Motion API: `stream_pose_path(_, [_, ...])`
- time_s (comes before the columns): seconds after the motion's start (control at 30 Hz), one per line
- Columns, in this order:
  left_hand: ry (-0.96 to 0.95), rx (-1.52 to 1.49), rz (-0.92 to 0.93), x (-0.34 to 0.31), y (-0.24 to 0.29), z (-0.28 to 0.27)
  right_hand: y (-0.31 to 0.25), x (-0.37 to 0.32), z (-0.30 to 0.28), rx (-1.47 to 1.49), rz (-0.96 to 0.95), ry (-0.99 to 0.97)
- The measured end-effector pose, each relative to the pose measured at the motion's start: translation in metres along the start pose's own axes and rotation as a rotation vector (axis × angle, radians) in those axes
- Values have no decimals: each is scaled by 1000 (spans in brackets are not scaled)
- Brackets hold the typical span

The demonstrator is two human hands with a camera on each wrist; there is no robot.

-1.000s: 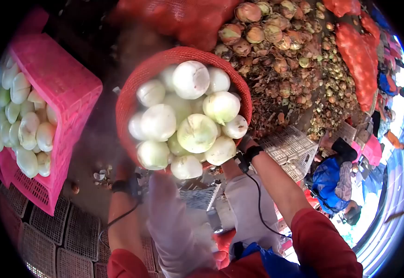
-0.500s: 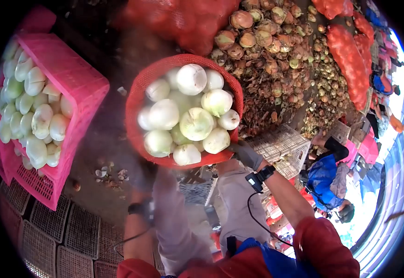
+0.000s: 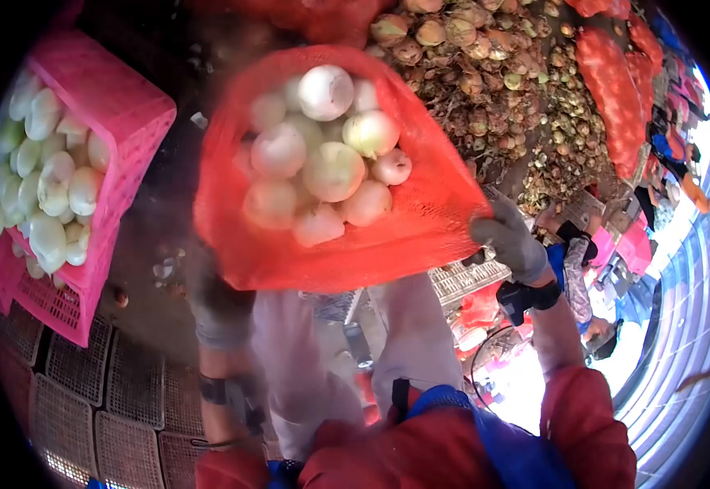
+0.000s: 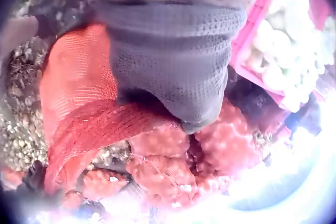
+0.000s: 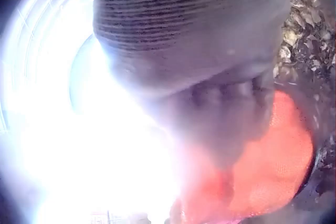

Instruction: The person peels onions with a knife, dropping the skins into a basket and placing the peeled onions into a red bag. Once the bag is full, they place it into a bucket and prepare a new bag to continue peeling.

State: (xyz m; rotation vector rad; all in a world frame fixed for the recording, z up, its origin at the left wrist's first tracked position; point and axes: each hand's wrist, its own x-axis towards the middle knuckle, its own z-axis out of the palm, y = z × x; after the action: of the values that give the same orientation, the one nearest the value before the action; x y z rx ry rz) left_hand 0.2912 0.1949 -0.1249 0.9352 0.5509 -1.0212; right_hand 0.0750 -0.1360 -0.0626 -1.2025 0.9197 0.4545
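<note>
Several peeled white onions (image 3: 334, 171) lie in a red mesh bag (image 3: 420, 220), its mouth spread wide and its near edge stretched toward the person. My right hand (image 3: 516, 240), in a grey glove, grips the bag's edge at the right corner, with the mesh drawn taut from it. At the near left, my gloved left hand (image 3: 220, 301), blurred in the head view, holds the other side of the edge. The left wrist view shows the red mesh (image 4: 94, 124) running in under that hand. Curled right-hand fingers (image 5: 226, 113) meet the mesh in the right wrist view.
A pink crate (image 3: 118, 138) of peeled onions stands at the left, above dark plastic crates (image 3: 61, 416). Unpeeled onions and skins (image 3: 485, 90) are heaped at the back right, beside full red mesh sacks (image 3: 611, 98). A pale crate (image 3: 469, 281) stands near the right forearm.
The bag's edge, earlier a round rim around the onions, is now pulled out toward the person. My right hand has moved right and up with its corner. The left hand has moved up and left.
</note>
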Motion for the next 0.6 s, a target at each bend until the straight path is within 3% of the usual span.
stream_pose_path(0.07, [-75,98,49,11,16,6,-10,-1,-9,-231,-112,-141])
stream_pose_path(0.1, [-89,91,65,9,20,0,-11,-6,-6,-274,34,-247])
stream_pose_path(0.13, [-238,332,1,-6,27,-14,-7,-15,3,-525,-187,-242])
stream_pose_path(0.17, [-297,459,-48,-27,36,-30,11,-24,9,-607,-267,-226])
stream_pose_path(0.23, [-326,613,-114,-60,45,-58,29,-39,7,-300,93,-194])
stream_pose_path(0.3, [-302,635,-152,-63,50,-62,87,-28,-22,74,59,22])
stream_pose_path(0.33, [-37,340,-38,-63,55,-58,105,-18,-30,306,16,136])
stream_pose_path(0.37, [58,320,92,-54,62,-62,100,-2,-44,123,-109,119])
stream_pose_path(0.4, [152,312,223,-44,69,-67,119,6,-58,-334,-50,203])
stream_pose_path(0.47, [157,385,246,-16,58,-100,155,52,-74,-789,-37,298])
stream_pose_path(0.57, [30,890,244,27,37,-58,145,96,-43,-531,-250,240])
stream_pose_path(0.6, [-78,1072,295,41,27,-32,118,94,-34,-820,-388,265])
